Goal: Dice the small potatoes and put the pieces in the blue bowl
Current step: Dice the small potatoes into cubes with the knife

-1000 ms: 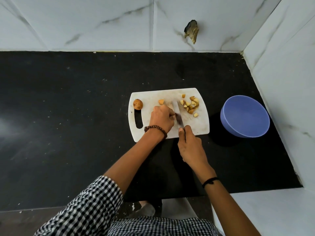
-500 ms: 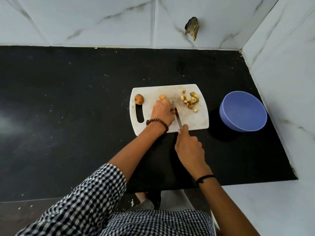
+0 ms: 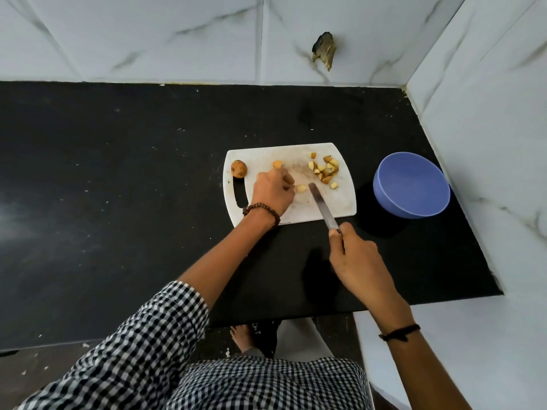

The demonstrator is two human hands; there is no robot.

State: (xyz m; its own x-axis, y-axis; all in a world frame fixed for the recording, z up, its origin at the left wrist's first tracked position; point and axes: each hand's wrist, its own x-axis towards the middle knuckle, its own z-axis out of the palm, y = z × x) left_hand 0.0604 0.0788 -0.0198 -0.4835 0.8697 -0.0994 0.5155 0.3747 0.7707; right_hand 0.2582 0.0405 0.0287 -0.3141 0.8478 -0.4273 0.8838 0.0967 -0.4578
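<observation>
Two bare hands work over a white cutting board (image 3: 340,210) that lies on a black counter (image 3: 118,202). At the board's 9 o'clock end, just above its handle slot, sits one whole small potato (image 3: 239,168), skin on and uncut. Toward 2 o'clock lies a loose pile of diced pieces (image 3: 325,170), and a single orange-tinted piece (image 3: 277,164) rests apart near 11 o'clock. The left hand (image 3: 273,192), with a beaded bracelet (image 3: 262,209) at the wrist, is knuckles-up on the middle of the board with its fingers curled; its fingertips meet a pale potato chunk (image 3: 301,188), but I cannot tell whether they pinch it or only touch it. The right hand (image 3: 355,258), off the board at its 5 o'clock, is wrapped firmly round the handle of a knife (image 3: 322,206); the blade slants up toward 11 o'clock, its tip just right of that chunk. A thin black band (image 3: 399,332) circles the right wrist. At 3 o'clock of the board, apart from it and close to the tiled side wall, stands the blue bowl (image 3: 414,179). All the cut pieces that show are on the board. A checked sleeve (image 3: 133,350) covers the left upper arm.
</observation>
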